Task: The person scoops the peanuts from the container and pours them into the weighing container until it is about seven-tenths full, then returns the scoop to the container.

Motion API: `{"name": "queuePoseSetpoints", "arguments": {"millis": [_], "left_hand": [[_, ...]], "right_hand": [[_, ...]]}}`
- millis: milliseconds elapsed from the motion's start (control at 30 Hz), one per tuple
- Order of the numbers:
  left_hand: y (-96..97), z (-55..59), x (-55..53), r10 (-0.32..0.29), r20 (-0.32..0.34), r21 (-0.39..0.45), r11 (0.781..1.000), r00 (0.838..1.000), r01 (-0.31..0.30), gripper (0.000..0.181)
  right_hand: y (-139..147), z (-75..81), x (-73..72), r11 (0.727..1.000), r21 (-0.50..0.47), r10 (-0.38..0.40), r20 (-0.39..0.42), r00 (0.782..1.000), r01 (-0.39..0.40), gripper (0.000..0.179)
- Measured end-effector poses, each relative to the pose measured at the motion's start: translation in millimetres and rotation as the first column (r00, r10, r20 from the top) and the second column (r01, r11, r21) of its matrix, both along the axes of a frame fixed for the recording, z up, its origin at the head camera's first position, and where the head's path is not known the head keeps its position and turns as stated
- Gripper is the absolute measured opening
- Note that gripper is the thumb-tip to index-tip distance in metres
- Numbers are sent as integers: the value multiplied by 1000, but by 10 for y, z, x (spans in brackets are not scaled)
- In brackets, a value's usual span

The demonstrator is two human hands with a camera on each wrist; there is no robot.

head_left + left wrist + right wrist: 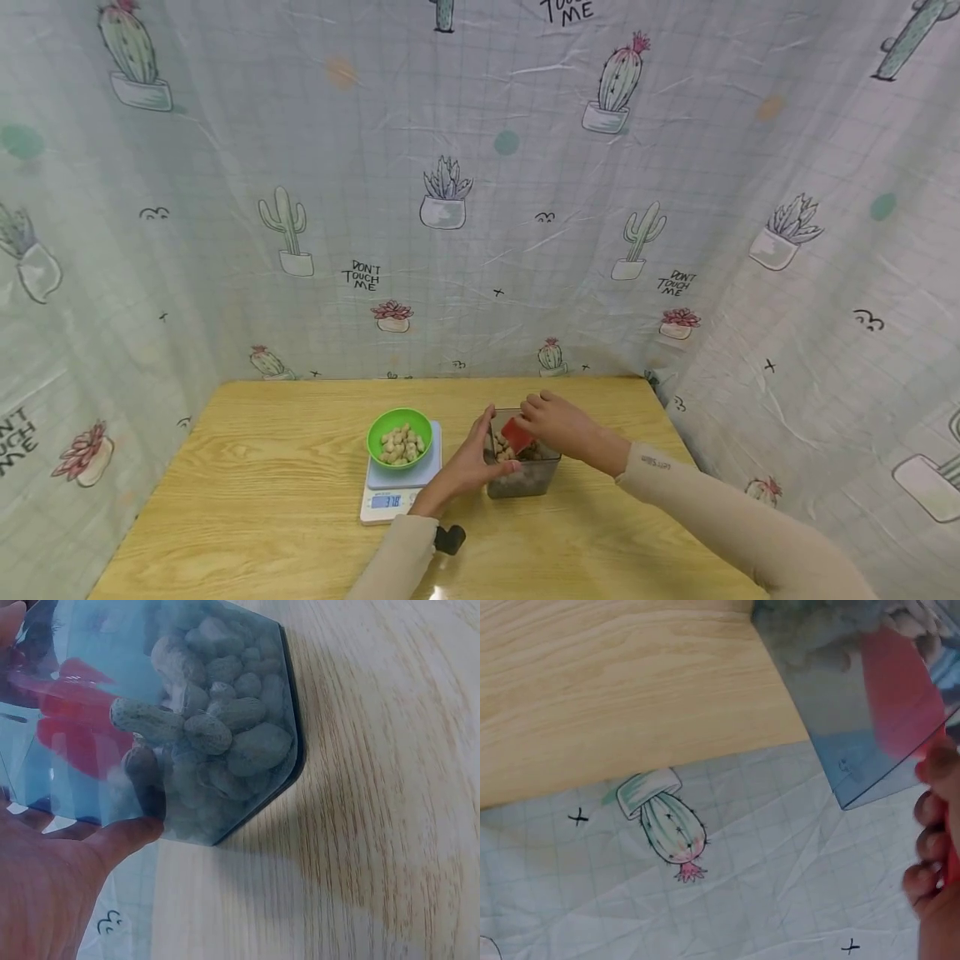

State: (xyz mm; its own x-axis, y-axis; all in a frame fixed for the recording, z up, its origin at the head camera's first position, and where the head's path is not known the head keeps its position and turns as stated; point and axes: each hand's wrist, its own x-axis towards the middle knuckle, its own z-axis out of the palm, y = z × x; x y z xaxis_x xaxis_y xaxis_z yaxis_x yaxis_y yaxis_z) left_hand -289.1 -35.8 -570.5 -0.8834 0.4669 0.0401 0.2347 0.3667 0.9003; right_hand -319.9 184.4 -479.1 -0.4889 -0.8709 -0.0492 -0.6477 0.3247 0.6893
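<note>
A clear grey-tinted plastic container [522,483] holds unshelled peanuts [244,712], seen through its wall in the left wrist view. My left hand [471,461] grips its left side, with the thumb along the front. In my right hand [558,427] is a red scoop [516,436], held by its handle. The scoop's red blade [900,690] is down inside the container, against the peanuts; part of it is hidden by the hand. Left of the container, a green bowl [372,442] with peanuts in it sits on a digital kitchen scale [372,515], whose display appears to read 37.8.
Everything stands on a light wood-grain table [255,475]. A cactus-print curtain [495,250] hangs behind the table's far edge and along both sides. A black strap piece [450,540] shows at the left wrist.
</note>
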Motion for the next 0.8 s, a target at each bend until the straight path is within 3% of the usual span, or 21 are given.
{"name": "queuePoseSetpoints", "arguments": {"millis": [167,500,700,800], "left_hand": [[-8,2,1,10,-18,2,1000,1000,-10,106],[18,-20,30,2,-15,6,1000,1000,-2,107],[3,-3,44,7,-1,12,1000,1000,-7,107],[-8,-1,26,14,-12,7,1000,1000,-14,107]], "right_hand": [[7,-18,-7,995,-16,99,4,995,-99,33],[30,-76,-5,998,-60,26,113,993,-19,33],[9,-51,34,989,-149,71,303,950,-27,22],[14,-79,18,977,-212,101,360,927,-24,16]]}}
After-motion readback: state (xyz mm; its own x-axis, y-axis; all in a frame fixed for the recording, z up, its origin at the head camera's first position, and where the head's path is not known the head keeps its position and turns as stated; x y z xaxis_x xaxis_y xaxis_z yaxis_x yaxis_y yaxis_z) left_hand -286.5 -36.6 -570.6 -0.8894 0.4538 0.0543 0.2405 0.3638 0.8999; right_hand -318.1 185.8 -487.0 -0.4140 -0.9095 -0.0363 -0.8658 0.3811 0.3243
